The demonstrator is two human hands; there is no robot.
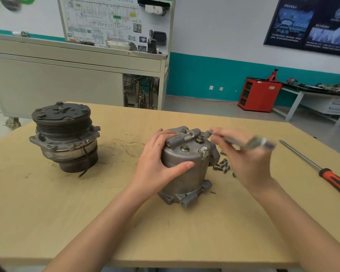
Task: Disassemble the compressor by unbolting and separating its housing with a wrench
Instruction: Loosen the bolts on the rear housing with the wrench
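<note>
A grey metal compressor housing (186, 173) stands upright in the middle of the wooden table (67, 213), with several bolts (185, 148) still in its top. My left hand (157, 163) grips its left side, fingers over the top and thumb across the front. My right hand (247, 161) holds a wrench (241, 141), blurred by motion, whose jaw end reaches the back right of the housing top. Several loose bolts (223, 165) lie on the table just right of the housing.
The compressor's other half, with a black pulley and clutch (64, 134), stands at the table's left. A red-handled screwdriver (320, 167) lies at the right edge. A cabinet with a wiring board stands behind the table, a red box and bench further right.
</note>
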